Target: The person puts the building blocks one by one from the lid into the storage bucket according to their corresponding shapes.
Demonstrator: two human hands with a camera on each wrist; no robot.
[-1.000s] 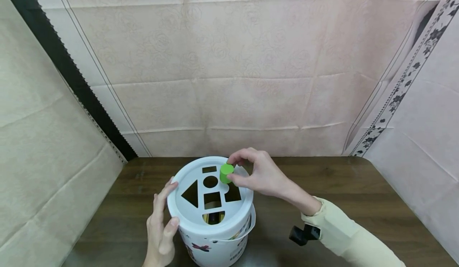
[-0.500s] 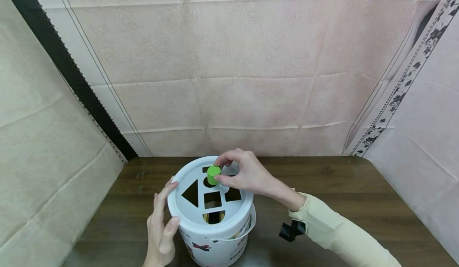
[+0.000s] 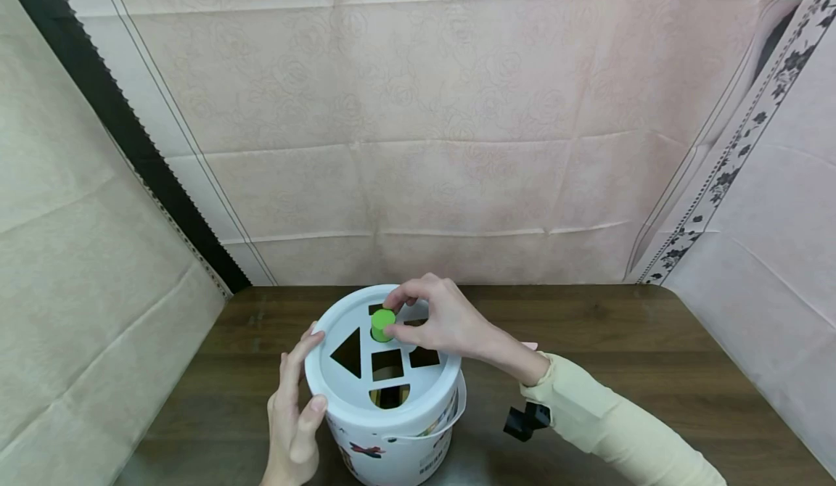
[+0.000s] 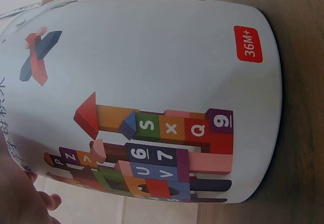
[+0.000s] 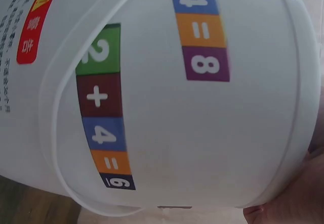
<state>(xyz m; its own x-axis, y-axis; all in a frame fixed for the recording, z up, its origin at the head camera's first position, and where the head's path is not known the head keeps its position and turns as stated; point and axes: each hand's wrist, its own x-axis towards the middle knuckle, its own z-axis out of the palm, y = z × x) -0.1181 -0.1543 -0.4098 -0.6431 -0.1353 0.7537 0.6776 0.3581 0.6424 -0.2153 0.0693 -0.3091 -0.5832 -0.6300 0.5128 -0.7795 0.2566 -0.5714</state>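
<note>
A white bucket (image 3: 401, 460) with printed pictures stands near the front, and its white lid (image 3: 349, 392) has several shaped holes. My right hand (image 3: 447, 319) pinches a green cylinder block (image 3: 382, 320) between thumb and fingers. The block is upright at the round hole, its lower end hidden. My left hand (image 3: 294, 413) rests against the lid's left side, fingers spread and thumb at the rim. In the left wrist view the bucket wall (image 4: 152, 57), printed with lettered blocks, fills most of the frame. The right wrist view shows printed sums on the bucket wall (image 5: 202, 133).
A brown wood-grain table (image 3: 555, 326) lies under the bucket. The bucket's handle (image 3: 462, 402) hangs at its right side. Pale cloth walls (image 3: 418, 145) enclose the back and both sides. Something small and pink (image 3: 530, 345) shows behind the right forearm.
My right hand has carried the green cylinder block leftward over the lid, then lowered it at the round hole. The left hand and the bucket have stayed in place.
</note>
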